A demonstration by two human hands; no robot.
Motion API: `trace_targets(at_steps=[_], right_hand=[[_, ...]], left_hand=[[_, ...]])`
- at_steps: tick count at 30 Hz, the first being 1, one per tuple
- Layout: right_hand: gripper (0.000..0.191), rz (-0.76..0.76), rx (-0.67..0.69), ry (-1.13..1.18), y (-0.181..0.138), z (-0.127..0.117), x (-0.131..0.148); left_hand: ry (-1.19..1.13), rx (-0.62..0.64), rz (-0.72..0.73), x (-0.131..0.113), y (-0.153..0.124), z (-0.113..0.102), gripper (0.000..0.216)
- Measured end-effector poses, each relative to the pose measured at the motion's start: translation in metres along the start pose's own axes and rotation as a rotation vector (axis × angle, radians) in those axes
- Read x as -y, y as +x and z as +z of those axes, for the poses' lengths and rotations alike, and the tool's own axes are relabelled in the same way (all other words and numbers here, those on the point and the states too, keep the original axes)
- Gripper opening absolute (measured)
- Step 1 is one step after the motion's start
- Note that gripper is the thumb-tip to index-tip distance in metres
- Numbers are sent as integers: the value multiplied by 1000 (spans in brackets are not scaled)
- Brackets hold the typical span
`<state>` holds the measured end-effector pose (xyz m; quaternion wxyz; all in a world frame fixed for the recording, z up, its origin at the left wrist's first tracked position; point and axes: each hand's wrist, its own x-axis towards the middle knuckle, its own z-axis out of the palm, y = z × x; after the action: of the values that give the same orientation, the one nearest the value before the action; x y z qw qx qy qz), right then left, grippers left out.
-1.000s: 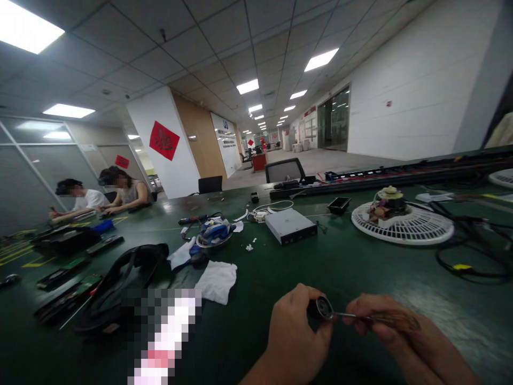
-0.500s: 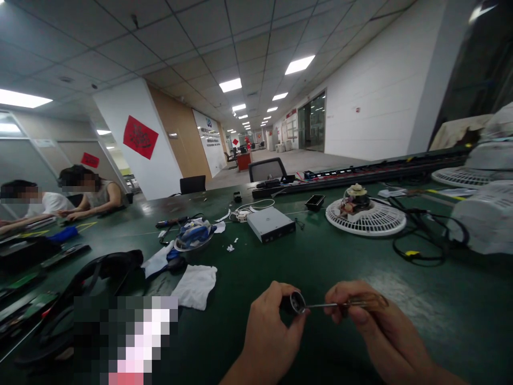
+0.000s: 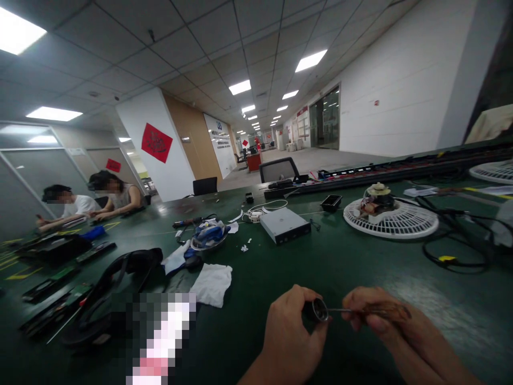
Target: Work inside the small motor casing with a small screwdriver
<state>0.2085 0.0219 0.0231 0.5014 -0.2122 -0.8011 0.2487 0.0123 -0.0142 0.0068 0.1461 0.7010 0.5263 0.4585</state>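
Between the thumb and fingers of my left hand (image 3: 294, 326) is a small dark round part (image 3: 319, 309), its metal-rimmed open end turned to the right. My right hand (image 3: 380, 315) is closed around the translucent amber handle of a screwdriver (image 3: 387, 311). The thin shaft points left and its tip meets the rim of the round part; whether it goes inside I cannot tell. Both hands are above the front of the green table (image 3: 256, 278). A crumpled white cloth (image 3: 213, 284) lies left of my left hand.
Beyond my hands are a silver disc drive (image 3: 285, 224), a white fan grille (image 3: 390, 220) with a motor on it, and a bowl (image 3: 209, 235) of blue-and-white stuff. Black cables (image 3: 452, 235) lie at right, a black headband-like item (image 3: 120, 278) at left. Two people sit at far left.
The view has turned a little left, so everything sits farther right in the picture. My hands keep the same grips, and the screwdriver stays against the round part's opening.
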Motion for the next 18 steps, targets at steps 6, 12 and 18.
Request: trace_targets(at_steps=[6,12,18], right_hand=[[25,54,-13,-40,-5,-1,-5],[26,53,37,-68,-5,-1,-9],[24,102,-35,-87,-14,-2,-27]], left_hand=[[5,-23,-3,1,1,1,28],[-1,-15,-3,0,0,3,28],[1,-26,36,-1,-1,4,28]])
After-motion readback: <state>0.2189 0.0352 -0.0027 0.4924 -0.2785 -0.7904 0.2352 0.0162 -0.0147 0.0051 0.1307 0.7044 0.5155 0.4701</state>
